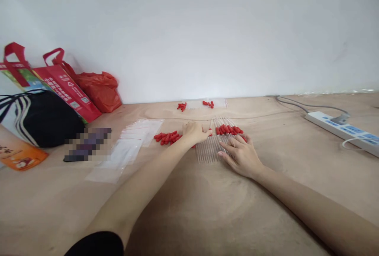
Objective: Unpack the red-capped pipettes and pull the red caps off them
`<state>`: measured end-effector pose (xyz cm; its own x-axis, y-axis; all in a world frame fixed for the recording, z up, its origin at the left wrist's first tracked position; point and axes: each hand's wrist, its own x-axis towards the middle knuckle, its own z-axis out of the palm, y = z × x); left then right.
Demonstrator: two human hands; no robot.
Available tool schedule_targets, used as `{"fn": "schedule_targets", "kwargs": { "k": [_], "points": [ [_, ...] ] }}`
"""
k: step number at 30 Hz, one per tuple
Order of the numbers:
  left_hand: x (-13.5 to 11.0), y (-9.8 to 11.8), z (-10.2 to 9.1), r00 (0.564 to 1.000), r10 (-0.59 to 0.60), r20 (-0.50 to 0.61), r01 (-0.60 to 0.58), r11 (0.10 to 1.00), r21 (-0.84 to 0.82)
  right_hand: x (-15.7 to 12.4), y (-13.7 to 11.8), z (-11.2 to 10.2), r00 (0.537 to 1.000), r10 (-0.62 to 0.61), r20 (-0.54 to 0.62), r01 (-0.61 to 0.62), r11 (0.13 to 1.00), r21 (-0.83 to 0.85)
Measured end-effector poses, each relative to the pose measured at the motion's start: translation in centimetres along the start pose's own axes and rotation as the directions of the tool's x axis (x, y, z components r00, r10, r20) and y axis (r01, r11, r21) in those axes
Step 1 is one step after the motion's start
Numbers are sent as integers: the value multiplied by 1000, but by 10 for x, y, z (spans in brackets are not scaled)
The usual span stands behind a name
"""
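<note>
Thin clear tubes [209, 151] lie side by side in a row on the wooden table, with more clear tubes [223, 121] behind them. Red rubber bulbs [227, 129] sit in a line across the middle of the rows. My left hand [194, 131] rests at the left end, its thumb stretched toward a red bulb and its other fingers partly hidden. Over the right end lies my right hand [241, 153], open, fingers touching the tubes and the bulbs at that side. A loose heap of red bulbs [167, 137] lies left of my left hand, partly behind my wrist.
Clear plastic bags [130, 141] lie at the left, beside a blurred dark flat object [89, 145]. Carrier bags [68, 90] and a black drawstring bag [50, 118] stand farther left. More red-tipped tubes [195, 104] lie near the wall. A white power strip [343, 129] is at the right.
</note>
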<state>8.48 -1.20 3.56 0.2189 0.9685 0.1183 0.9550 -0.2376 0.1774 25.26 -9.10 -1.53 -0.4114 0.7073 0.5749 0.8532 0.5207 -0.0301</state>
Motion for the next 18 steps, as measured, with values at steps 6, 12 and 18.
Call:
{"fn": "schedule_targets", "kwargs": {
  "k": [6,12,18],
  "points": [
    [18,21,9,994,-84,67,84,996,7,-2,10,3,993,79,-84,-76,996,45],
    [-8,-6,-7,995,-10,-97,9,1000,-10,-1,15,5,974,128,-188,-112,989,95],
    [-73,-50,2,761,486,-430,-517,854,51,1,6,0,954,6,-300,21,996,87]
  ]
}}
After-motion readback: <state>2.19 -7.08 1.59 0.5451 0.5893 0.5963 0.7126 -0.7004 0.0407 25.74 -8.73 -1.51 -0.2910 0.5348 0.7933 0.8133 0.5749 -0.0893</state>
